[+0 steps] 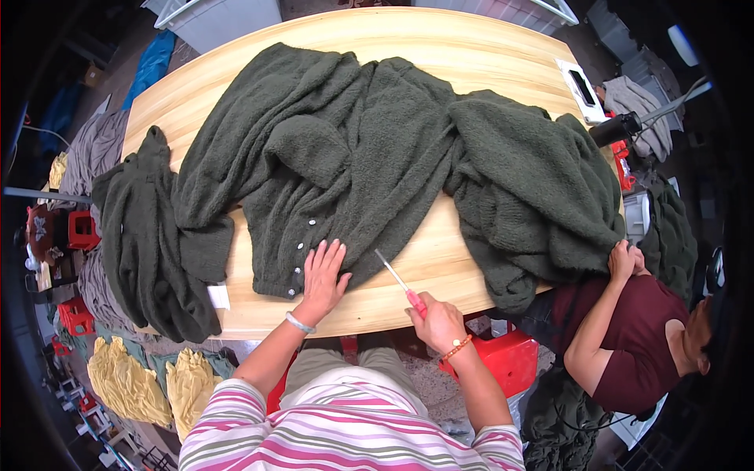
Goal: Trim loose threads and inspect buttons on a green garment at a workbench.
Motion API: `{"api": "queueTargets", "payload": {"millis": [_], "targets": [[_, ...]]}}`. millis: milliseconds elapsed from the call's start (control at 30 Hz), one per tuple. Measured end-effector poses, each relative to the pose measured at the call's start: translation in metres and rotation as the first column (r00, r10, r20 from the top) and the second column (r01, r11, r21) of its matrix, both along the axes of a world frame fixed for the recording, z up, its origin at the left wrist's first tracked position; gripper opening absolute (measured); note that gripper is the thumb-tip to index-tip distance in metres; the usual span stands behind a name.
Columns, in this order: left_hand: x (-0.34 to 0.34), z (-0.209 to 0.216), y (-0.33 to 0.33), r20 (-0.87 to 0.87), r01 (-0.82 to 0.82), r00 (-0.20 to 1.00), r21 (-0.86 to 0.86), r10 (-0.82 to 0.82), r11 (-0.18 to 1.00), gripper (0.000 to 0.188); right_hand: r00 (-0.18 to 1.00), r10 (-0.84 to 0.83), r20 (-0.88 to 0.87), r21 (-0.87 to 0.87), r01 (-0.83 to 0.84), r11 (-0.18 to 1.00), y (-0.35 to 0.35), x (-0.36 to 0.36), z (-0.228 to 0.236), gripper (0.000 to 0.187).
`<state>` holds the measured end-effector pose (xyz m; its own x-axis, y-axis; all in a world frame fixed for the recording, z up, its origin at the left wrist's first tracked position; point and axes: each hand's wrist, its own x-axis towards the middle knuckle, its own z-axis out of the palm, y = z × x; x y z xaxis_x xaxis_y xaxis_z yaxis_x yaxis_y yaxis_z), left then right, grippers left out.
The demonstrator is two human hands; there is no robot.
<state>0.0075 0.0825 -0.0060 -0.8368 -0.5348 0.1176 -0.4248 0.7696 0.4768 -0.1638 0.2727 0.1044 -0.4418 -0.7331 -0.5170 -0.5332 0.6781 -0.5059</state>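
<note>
My left hand (322, 276) lies flat with fingers spread on the lower part of a dark green fuzzy cardigan (314, 180). Shiny buttons (299, 246) run down the cardigan's edge beside that hand. Closed around the pink handle of a slim tool with a narrow metal blade (393, 271), my right hand (441, 326) hovers by the table's near edge. The blade's tip points up and left, at the cardigan's edge. Whether the tool is a pair of scissors cannot be made out, since my fingers cover most of the handle.
More dark green garments lie on the wooden table (377, 314), one at left (149, 243), one at right (534, 180). A co-worker in a maroon shirt (628, 337) holds the right one. A red stool (503, 361) stands below the edge; yellow cloth (126, 381) lies lower left.
</note>
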Motion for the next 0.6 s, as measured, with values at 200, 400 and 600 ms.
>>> {"api": "queueTargets", "payload": {"millis": [200,400,600], "targets": [[0.018,-0.006,-0.010,-0.052,-0.109,0.992,0.129,0.117,0.986,0.059,0.994,-0.074,-0.080,0.002,0.075,0.997,-0.019,-0.012,-0.001,0.024],[0.011,-0.041,-0.021,-0.248,-0.112,0.957,0.159,0.149,0.981,0.045,0.983,0.145,-0.114,0.085,-0.136,0.987,-0.037,0.009,-0.001,0.026],[0.016,-0.038,-0.014,-0.203,-0.082,0.974,0.116,0.104,0.990,0.048,0.945,0.307,0.114,0.079,-0.316,0.945,-0.027,0.036,0.003,0.025]]}}
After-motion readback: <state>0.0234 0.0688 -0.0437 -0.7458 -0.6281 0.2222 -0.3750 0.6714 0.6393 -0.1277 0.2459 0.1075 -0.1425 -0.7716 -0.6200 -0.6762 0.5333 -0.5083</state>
